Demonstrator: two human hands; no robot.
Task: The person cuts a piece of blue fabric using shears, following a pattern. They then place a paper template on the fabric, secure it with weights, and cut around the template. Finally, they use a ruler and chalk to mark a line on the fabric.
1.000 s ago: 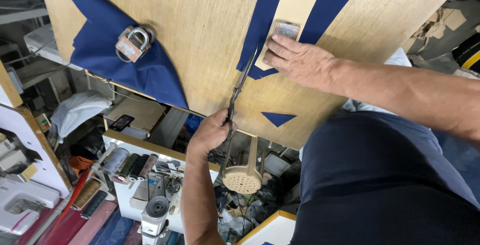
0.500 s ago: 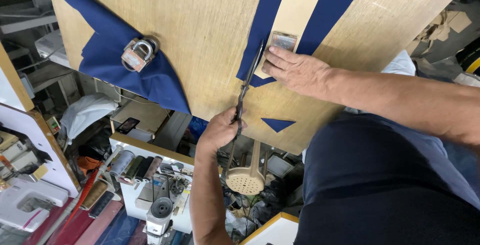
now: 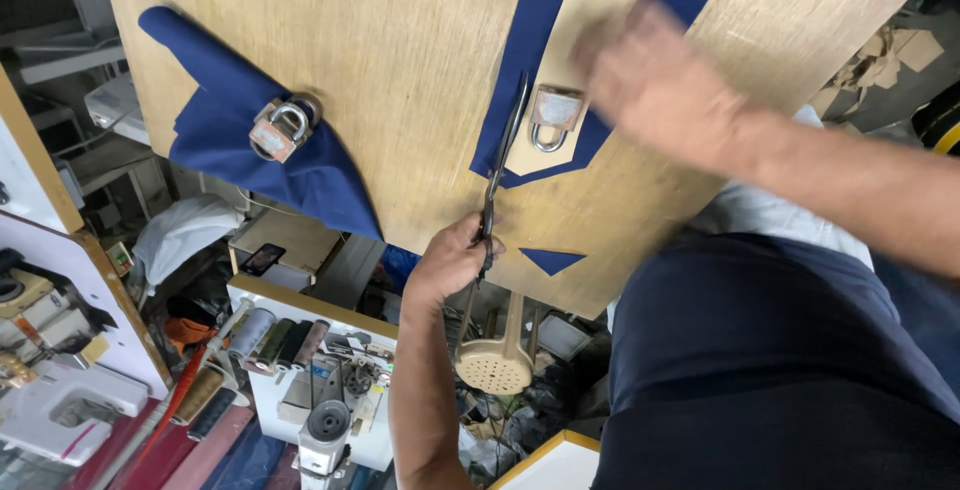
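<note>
On the wooden surface (image 3: 400, 70), a padlock (image 3: 283, 129) weighs down folded blue cloth (image 3: 230, 140) at 9 o'clock. At centre, the left hand (image 3: 450, 260) fingers grip scissors (image 3: 497, 170) against the blue strip (image 3: 525, 60). At 1 o'clock, the blurred right hand (image 3: 655, 85) hovers, fingers loosely spread, beside a second padlock (image 3: 553, 115).

light: bright, even daylight | shadows: soft | blur: right hand (image 3: 655, 75) motion-smeared | rest: sharp
</note>
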